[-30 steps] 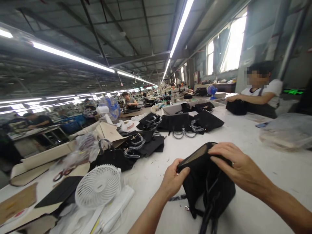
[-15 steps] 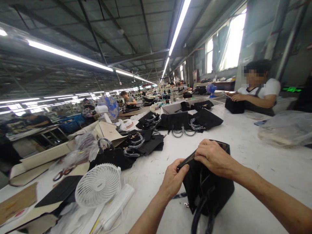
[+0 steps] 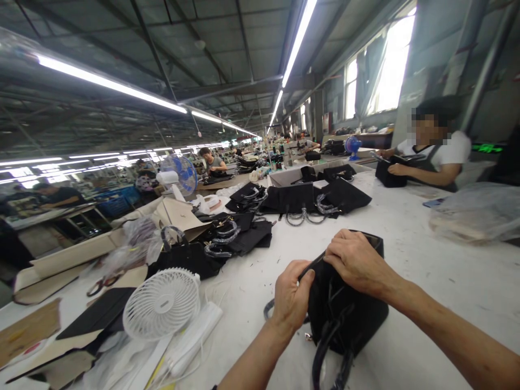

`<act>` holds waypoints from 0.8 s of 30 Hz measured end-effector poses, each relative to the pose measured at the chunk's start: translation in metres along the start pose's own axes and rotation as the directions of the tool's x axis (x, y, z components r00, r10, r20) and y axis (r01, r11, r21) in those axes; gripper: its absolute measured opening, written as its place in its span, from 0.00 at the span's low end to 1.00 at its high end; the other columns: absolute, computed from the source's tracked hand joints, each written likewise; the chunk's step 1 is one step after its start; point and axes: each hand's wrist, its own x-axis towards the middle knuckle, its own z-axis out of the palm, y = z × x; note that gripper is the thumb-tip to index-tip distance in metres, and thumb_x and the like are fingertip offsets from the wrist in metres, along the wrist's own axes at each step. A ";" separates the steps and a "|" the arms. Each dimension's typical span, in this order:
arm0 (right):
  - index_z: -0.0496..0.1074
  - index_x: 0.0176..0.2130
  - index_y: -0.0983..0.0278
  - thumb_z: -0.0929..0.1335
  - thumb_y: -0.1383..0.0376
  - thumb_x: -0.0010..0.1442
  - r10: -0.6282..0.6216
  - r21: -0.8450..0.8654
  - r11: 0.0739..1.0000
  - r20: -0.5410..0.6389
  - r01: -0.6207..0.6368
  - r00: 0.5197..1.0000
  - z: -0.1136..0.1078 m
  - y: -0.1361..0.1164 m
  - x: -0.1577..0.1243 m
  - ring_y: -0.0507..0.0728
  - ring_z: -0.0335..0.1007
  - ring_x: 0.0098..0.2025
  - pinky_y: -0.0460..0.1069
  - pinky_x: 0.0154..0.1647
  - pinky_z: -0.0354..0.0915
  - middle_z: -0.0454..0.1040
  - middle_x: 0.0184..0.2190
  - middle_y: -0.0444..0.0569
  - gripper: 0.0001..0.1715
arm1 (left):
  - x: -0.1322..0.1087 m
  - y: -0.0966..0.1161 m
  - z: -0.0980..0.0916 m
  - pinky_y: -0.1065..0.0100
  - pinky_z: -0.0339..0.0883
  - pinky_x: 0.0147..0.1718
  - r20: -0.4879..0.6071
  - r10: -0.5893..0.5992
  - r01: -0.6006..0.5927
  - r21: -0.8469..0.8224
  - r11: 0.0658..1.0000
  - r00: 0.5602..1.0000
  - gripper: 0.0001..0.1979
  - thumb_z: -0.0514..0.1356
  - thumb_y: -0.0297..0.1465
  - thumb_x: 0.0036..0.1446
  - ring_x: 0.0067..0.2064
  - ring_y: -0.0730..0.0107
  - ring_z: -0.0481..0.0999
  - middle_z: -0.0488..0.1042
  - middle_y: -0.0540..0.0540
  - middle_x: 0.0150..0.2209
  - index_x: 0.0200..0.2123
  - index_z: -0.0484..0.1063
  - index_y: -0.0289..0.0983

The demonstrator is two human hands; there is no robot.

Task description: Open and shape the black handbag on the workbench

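Observation:
A black handbag [image 3: 353,317] stands upright on the white table [image 3: 447,281] right in front of me, its handles hanging toward me. My left hand [image 3: 293,297] pinches the near left corner of the bag's top rim. My right hand [image 3: 356,262] lies curled over the top rim from the right, fingers pressed onto the edge. The bag's opening is mostly hidden under my hands.
A small white desk fan [image 3: 161,304] stands at the left with cardboard sheets and plastic wrap. Piles of black handbags [image 3: 244,233] lie further back. A crumpled clear plastic bag [image 3: 477,214] lies at the right. A person in a white shirt [image 3: 439,157] handles a bag across the table.
My right hand slid left along the rim toward my left hand, pressing the bag's mouth narrower. The bag turned more upright and its handles dropped toward me.

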 end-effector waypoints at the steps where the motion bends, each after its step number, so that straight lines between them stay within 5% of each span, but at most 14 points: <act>1: 0.73 0.27 0.64 0.63 0.66 0.62 0.003 -0.003 1.000 -0.003 -0.003 1.000 0.000 0.000 0.000 0.60 0.62 0.41 0.55 0.43 0.53 0.73 0.29 0.49 0.14 | 0.000 0.001 0.000 0.68 0.63 0.47 0.004 0.009 -0.009 0.003 1.000 1.000 0.13 0.53 0.33 0.62 0.45 0.66 0.72 0.75 0.47 0.42 0.44 0.75 0.40; 8: 0.73 0.27 0.64 0.64 0.66 0.61 0.010 -0.019 1.000 -0.021 -0.011 1.000 0.002 -0.002 0.001 0.60 0.62 0.41 0.54 0.42 0.52 0.73 0.28 0.50 0.13 | 0.000 0.001 0.003 0.69 0.63 0.45 0.009 0.031 -0.031 0.028 0.999 0.999 0.12 0.52 0.31 0.62 0.43 0.69 0.71 0.74 0.48 0.40 0.44 0.74 0.40; 14: 0.73 0.27 0.64 0.64 0.67 0.62 0.020 -0.030 0.999 -0.033 -0.021 0.999 0.004 -0.002 0.002 0.59 0.62 0.41 0.55 0.42 0.51 0.74 0.29 0.48 0.13 | 0.012 0.000 0.009 0.70 0.61 0.37 -0.061 0.027 -0.014 0.197 0.980 0.998 0.09 0.58 0.35 0.58 0.34 0.72 0.71 0.73 0.50 0.30 0.29 0.73 0.37; 20: 0.73 0.27 0.59 0.69 0.65 0.58 0.015 0.067 0.998 0.101 -0.022 0.995 -0.006 0.030 -0.004 0.57 0.63 0.43 0.56 0.44 0.48 0.75 0.30 0.41 0.07 | 0.016 -0.002 -0.003 0.70 0.62 0.37 -0.095 0.093 -0.059 0.313 0.948 0.991 0.10 0.56 0.33 0.59 0.35 0.71 0.72 0.76 0.50 0.30 0.29 0.75 0.38; 24: 0.74 0.29 0.57 0.68 0.65 0.58 0.065 0.079 0.994 0.085 -0.071 0.994 -0.011 0.050 -0.011 0.57 0.64 0.43 0.55 0.45 0.50 0.75 0.30 0.41 0.07 | 0.010 -0.008 -0.011 0.69 0.63 0.39 -0.081 0.102 -0.074 0.298 0.952 0.991 0.11 0.55 0.33 0.61 0.36 0.70 0.73 0.77 0.50 0.32 0.31 0.76 0.39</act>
